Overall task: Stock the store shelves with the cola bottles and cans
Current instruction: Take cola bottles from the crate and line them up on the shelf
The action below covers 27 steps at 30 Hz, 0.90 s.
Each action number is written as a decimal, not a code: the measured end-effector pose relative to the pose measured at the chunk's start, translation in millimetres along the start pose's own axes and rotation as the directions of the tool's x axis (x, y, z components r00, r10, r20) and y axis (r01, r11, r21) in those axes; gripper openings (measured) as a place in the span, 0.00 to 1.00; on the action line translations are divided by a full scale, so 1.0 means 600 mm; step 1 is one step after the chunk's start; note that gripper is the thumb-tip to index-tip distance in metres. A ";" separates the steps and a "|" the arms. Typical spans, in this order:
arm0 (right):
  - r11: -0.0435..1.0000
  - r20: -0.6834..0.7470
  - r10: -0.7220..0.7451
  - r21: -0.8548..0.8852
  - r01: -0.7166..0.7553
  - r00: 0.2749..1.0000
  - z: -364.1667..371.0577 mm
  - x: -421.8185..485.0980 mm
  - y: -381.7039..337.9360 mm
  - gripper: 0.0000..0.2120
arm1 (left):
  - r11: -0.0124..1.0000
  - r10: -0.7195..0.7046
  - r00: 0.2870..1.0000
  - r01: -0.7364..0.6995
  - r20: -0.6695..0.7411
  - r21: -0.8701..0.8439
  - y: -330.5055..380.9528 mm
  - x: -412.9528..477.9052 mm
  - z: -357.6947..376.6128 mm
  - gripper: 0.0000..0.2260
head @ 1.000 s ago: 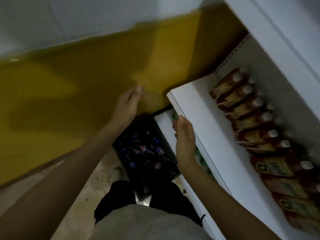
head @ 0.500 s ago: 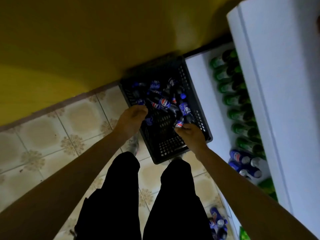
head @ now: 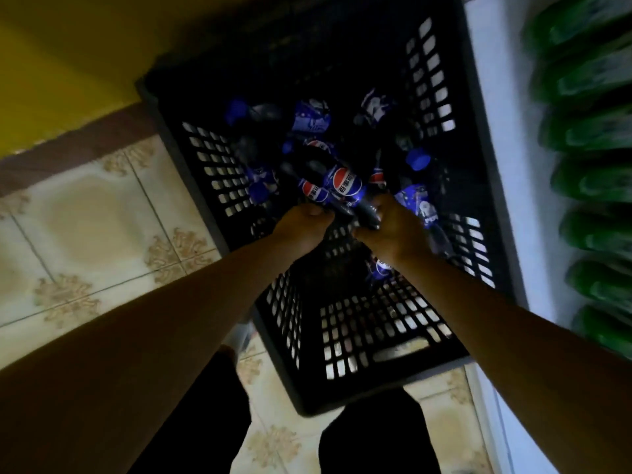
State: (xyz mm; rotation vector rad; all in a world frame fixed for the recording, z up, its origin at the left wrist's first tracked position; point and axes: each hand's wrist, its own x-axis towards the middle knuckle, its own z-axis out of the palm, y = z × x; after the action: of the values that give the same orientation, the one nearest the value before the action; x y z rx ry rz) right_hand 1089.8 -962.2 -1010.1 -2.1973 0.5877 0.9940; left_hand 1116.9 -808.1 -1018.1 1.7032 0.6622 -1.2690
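A black slatted plastic crate (head: 345, 340) stands on the floor, holding several dark cola bottles with blue labels and blue caps (head: 418, 159). Both my hands are down inside it. My left hand (head: 302, 224) curls its fingers round the lower end of one cola bottle (head: 313, 190). My right hand (head: 393, 227) grips the dark base of another cola bottle (head: 343, 186) that lies beside the first. A further bottle (head: 419, 203) lies just right of my right hand.
The white lowest shelf (head: 496, 138) runs along the crate's right side with a row of green bottles (head: 595, 131) on it. Patterned floor tiles (head: 85, 217) lie to the left, a yellow wall (head: 68, 46) behind. My dark trouser legs (head: 372, 436) are below.
My head has dropped much closer to the crate. Both hands moved from the shelf edge and wall down into the crate and closed round two bottles.
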 end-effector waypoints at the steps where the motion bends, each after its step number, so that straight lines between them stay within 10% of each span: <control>1: 0.997 -0.025 -0.053 -0.052 0.052 0.998 0.010 0.024 0.005 0.28 | 1.000 0.001 1.000 -0.001 -0.018 -0.013 -0.002 0.033 0.008 0.14; 10: 0.793 0.037 -0.164 -0.590 0.154 0.986 0.043 0.151 0.005 0.36 | 0.986 -0.063 0.998 0.061 -0.006 -0.158 -0.010 0.110 0.044 0.20; 18: 0.941 0.115 0.174 -0.313 -0.130 0.978 -0.081 -0.074 -0.093 0.34 | 0.940 -0.170 0.979 0.194 0.109 -0.281 0.057 -0.125 -0.020 0.19; 27: 0.972 -0.174 0.195 -0.096 -0.214 0.965 -0.167 -0.554 -0.239 0.29 | 0.970 -0.198 0.955 0.223 0.220 -0.098 0.135 -0.545 -0.079 0.22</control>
State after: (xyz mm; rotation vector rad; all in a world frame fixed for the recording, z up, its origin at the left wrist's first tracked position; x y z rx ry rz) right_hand 1024.2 -891.4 -646.9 -2.3717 0.8686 0.9774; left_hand 1095.9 -776.1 -680.0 1.4044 0.7940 -1.5014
